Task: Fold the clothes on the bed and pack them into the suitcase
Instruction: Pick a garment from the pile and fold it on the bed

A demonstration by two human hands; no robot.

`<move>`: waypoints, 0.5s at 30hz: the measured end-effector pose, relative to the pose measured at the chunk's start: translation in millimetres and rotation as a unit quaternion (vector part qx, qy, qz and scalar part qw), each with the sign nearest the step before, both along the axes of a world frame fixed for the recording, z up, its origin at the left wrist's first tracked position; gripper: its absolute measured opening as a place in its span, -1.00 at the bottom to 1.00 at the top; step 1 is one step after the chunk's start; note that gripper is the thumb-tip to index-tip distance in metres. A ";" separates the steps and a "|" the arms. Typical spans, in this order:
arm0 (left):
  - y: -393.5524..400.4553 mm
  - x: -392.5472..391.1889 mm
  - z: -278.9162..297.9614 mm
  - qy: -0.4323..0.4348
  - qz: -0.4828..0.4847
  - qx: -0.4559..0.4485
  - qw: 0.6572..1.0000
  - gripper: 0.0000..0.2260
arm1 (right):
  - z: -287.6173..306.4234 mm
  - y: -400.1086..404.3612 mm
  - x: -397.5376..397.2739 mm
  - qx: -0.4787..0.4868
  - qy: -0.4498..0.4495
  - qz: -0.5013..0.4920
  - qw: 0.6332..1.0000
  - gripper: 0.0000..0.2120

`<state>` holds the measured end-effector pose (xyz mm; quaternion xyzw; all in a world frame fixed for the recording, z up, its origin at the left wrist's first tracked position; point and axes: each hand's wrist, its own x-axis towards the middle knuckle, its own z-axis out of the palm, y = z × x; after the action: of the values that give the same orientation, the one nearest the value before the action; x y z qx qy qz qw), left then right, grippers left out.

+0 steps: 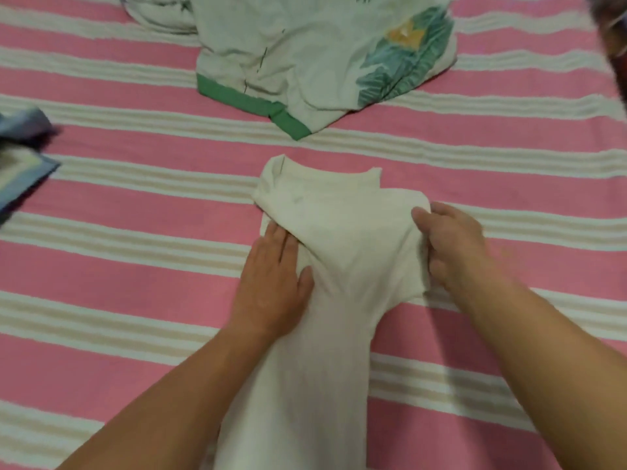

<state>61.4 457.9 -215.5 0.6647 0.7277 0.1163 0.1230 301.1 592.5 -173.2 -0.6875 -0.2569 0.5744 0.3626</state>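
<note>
We see the striped bedspread (118, 266) filling the frame, pink and white. On it, from the lower middle up to the centre, lies the cream T-shirt (325, 239), its long axis running from the bottom edge toward the collar at the centre. Our left hand (274, 276) rests flat and open on its left side. Our right hand (451, 245) is closed on the right sleeve edge, so we judge the fold goes leftward, across the axis. A leaf-print garment (305, 56) waits at the upper middle. No suitcase is visible.
</note>
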 end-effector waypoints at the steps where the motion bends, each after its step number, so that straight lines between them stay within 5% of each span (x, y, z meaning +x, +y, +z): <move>1: 10.4 -1.3 0.4 0.008 0.011 -0.013 1.000 -0.35 | -1.4 -13.5 8.3 0.036 -0.022 -0.076 0.996 -0.76; 4: 44.6 -7.9 0.1 0.050 0.006 -0.054 0.997 -0.38 | -9.0 -59.2 28.6 0.011 -0.024 -0.193 0.981 -0.79; 10: 115.3 -24.2 3.2 0.087 -0.007 -0.165 0.982 -0.42 | -17.7 -66.9 32.9 -0.010 -0.065 -0.110 0.992 -0.84; 15: 142.4 -28.8 13.9 0.165 -0.038 -0.195 0.966 -0.40 | -4.1 -80.6 35.5 0.018 0.021 0.028 0.999 -0.77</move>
<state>32.6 600.3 -201.6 0.6648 0.7209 -0.1436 0.1329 336.6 511.9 -177.3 -0.6613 -0.2787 0.5938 0.3637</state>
